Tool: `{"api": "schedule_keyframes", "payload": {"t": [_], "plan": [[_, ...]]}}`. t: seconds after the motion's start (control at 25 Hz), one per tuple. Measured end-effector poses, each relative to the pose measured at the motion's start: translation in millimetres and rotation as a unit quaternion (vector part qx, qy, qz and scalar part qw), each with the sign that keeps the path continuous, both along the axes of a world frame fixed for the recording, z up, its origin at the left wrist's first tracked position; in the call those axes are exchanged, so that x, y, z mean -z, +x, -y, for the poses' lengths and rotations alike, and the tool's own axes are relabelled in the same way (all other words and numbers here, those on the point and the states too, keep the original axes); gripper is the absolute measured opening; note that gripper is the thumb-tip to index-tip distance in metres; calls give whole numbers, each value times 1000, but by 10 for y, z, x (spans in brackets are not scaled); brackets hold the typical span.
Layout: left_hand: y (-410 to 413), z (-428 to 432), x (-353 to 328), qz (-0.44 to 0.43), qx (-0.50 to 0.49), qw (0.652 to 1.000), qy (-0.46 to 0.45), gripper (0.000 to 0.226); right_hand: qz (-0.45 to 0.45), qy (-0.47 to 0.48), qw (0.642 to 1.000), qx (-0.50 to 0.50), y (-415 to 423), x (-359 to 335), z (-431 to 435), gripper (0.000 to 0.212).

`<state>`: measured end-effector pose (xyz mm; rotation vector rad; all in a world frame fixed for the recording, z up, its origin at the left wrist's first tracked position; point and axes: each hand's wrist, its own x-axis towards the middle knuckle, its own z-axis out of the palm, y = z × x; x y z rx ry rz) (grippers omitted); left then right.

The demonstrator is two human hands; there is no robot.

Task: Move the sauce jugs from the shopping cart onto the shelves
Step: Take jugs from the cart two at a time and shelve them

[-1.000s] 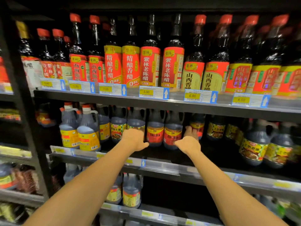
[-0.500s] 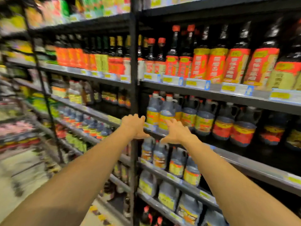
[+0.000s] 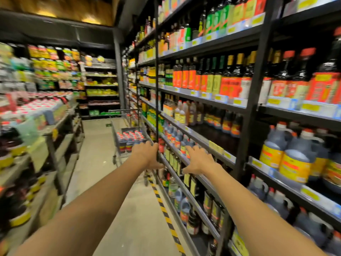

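**Q:** Hands?
**A:** Both empty. Left hand and right hand are out in front, palms down, fingers loosely spread.

**Q:** Where are the sauce jugs?
**A:** Packed in the shopping cart, ahead down the aisle, well apart from both hands. Red caps up, so the long axis is vertical, and I judge a grab comes from above. Handles are too blurred to make out.

**Q:** Nearer hand?
**A:** Left, I judge. It lines up with the cart's right side. The right hand sits over toward the shelves.

**Q:** What differs from half a second ago?
**A:** My view has swung left. Then I faced the bay of shelved jugs, which is now off to my right. The cart has come into sight. Hands were empty then too.
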<state>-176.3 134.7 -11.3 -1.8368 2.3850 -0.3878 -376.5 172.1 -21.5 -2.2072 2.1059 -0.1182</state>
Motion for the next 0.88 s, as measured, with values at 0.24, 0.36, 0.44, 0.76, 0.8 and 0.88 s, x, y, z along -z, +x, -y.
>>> {"api": "schedule_keyframes", "payload": {"t": [0.24,0.36,0.44,0.76,0.8,0.88], "plan": [[405,113,58,-9,-109,994,-9,93,-8,0,997,-78,267,29,504,101],[528,166,142,-13,-141,990,-7,89,-10,11,995,-95,412,72,793,101],[649,266,193,-11,-156,988,-8,87,-15,10,995,-96,535,109,1032,100],[1192,1454,306,-22,-182,983,-21,85,27,12,992,-119,1040,262,2292,98],[1256,1713,331,-23,-178,984,-21,86,33,15,992,-117,1092,292,2534,98],[1408,2192,344,-29,-171,985,-17,87,38,23,993,-107,1192,320,2984,98]]}}
